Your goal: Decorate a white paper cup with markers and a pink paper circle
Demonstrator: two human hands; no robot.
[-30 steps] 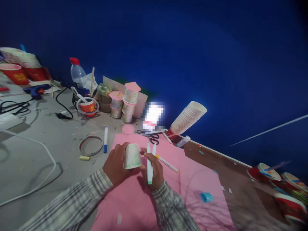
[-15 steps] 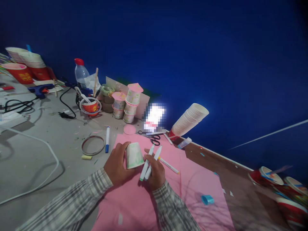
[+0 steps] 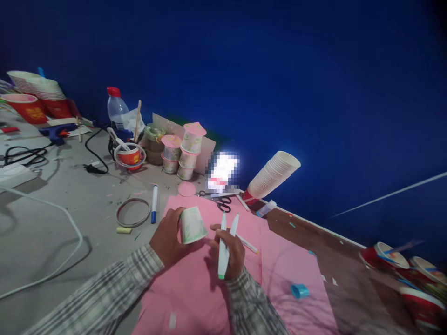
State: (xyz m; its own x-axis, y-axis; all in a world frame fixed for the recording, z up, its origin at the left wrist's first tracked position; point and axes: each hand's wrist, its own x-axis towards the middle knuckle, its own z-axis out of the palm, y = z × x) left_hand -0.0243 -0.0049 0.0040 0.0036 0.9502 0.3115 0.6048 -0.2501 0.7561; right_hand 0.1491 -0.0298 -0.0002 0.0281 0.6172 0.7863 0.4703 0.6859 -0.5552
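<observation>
A white paper cup [image 3: 193, 225] with green drawing near its lower edge is gripped at its left side by my left hand [image 3: 168, 239]. My right hand [image 3: 231, 253] is closed around two white markers [image 3: 222, 251], one with a green end; both stick up past the fingers. A gap separates this hand from the cup. Under both hands lies pink paper [image 3: 195, 291]. Just behind my right hand, another white marker with a yellow end [image 3: 248, 244] rests on the paper, partly hidden.
Scissors [image 3: 224, 204] lie at the paper's far edge. Decorated cups [image 3: 188, 160] stand stacked behind, beside a bright, blurred-out screen [image 3: 223, 170]. A leaning stack of paper cups [image 3: 272, 174] is at right. Left are a tape ring [image 3: 133, 212], a blue-capped marker [image 3: 154, 204] and a white cable [image 3: 75, 223].
My right hand has moved slightly right, away from the cup, and the markers in it have turned more upright. My left hand still holds the cup, now tilted a little more.
</observation>
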